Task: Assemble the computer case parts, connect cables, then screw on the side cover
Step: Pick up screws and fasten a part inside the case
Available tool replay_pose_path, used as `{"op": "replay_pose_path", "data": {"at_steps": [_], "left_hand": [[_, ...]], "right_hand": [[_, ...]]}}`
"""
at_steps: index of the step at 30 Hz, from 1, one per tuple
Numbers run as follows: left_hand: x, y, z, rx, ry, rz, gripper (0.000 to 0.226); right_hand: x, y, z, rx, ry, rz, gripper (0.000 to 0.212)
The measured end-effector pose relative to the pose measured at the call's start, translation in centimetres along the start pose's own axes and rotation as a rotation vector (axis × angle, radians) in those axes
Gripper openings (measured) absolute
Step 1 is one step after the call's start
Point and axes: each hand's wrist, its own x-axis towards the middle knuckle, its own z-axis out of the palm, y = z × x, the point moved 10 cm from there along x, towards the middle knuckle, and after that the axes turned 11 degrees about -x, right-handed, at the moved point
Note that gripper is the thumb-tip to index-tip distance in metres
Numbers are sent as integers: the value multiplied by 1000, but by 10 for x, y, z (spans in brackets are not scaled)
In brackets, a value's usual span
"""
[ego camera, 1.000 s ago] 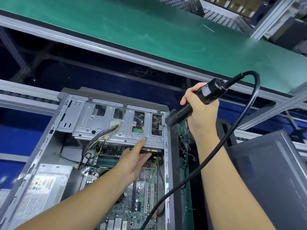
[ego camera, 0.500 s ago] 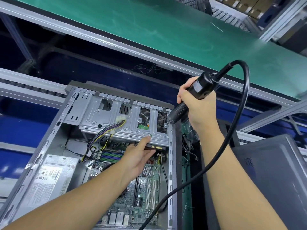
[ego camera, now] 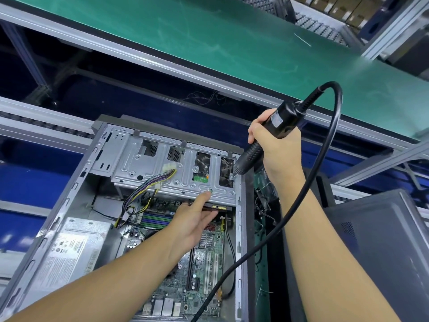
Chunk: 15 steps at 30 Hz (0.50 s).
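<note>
An open grey computer case (ego camera: pixel 69 189) lies on its side, motherboard (ego camera: pixel 206 259) and power supply (ego camera: pixel 67 249) exposed. A silver drive cage (ego camera: pixel 162 159) spans its far end, with a bundle of coloured cables (ego camera: pixel 148 184) draped over it. My right hand (ego camera: pixel 276 147) grips a black electric screwdriver (ego camera: pixel 262 140); its tip touches the cage's far right corner by the case rim. My left hand (ego camera: pixel 192 219) reaches inside, index finger on the cage's front edge beside a screw (ego camera: pixel 210 190), other fingers under the cage on a dark flat part. The screwdriver's black cord (ego camera: pixel 334 126) loops down across the case.
A dark grey side cover (ego camera: pixel 380 252) leans at the right of the case. A green conveyor belt (ego camera: pixel 232 43) runs across behind, framed by aluminium rails. Blue panels sit left of the case. Shelving with boxes (ego camera: pixel 336 5) is at the top right.
The screwdriver tip stays at the cage's right corner while the cord loop swings up. My left hand keeps its place at the cage edge. My head has shifted slightly.
</note>
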Motion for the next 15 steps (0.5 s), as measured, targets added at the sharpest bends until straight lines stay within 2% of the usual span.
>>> {"op": "replay_pose_path", "data": {"at_steps": [5,9,15], "left_hand": [[-2,0,-2,-4,14,-3,127],[-3,0,-1,3,8,-13,129],[-10,3,-3,17,24,-25,114]], "right_hand": [[0,1,-3,33,-8,-5,13],[-4,-3,-5,48,6,-10,22],[-9,-38,-28,195,35,-152,29]]}}
